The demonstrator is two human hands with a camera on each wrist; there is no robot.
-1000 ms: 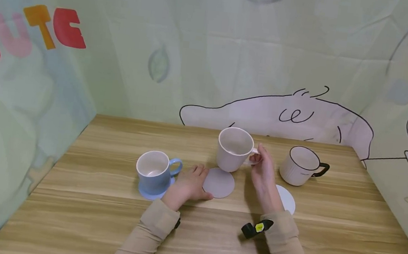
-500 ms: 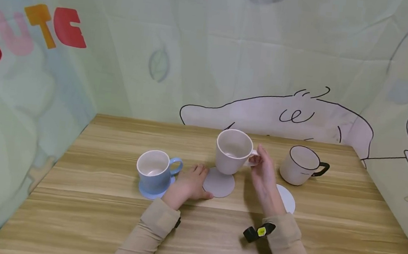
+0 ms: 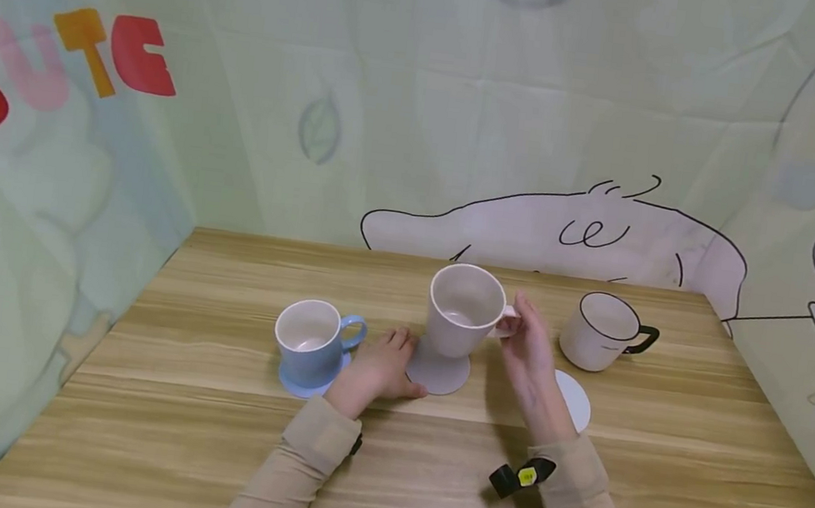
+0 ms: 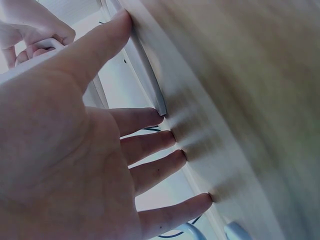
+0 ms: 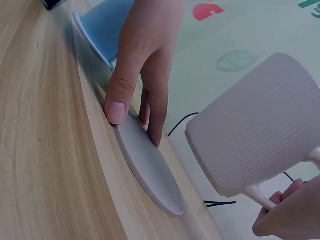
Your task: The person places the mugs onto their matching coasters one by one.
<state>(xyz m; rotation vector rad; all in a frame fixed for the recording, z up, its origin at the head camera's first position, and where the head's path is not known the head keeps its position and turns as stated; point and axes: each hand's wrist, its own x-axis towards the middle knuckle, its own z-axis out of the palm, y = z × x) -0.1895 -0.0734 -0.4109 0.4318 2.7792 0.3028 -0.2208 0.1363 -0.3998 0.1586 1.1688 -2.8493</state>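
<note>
My right hand [image 3: 528, 347] grips the handle of a pale pinkish-grey mug [image 3: 463, 315]; in the right wrist view the ribbed mug [image 5: 260, 125] hangs tilted above a round grey coaster [image 5: 152, 167], apart from it. In the head view the mug overlaps the far part of that coaster [image 3: 439, 375]. My left hand [image 3: 381, 364] is at the coaster's left side, fingers straight and spread. Its thumb and index fingertip touch the coaster's edge in the left wrist view, where the other fingertips [image 4: 181, 156] rest on the table.
A blue mug [image 3: 309, 352] stands on a blue coaster [image 3: 294, 388] left of my left hand. To the right, a white mug with a black rim and handle [image 3: 594, 342] stands behind a white coaster [image 3: 574, 403], partly hidden by my right wrist. Printed cloth [image 3: 422, 122] borders the wooden table [image 3: 420, 473].
My right hand has brought the pinkish-grey mug lower and slightly nearer, further over the grey coaster. The left hand has stayed at the coaster's edge.
</note>
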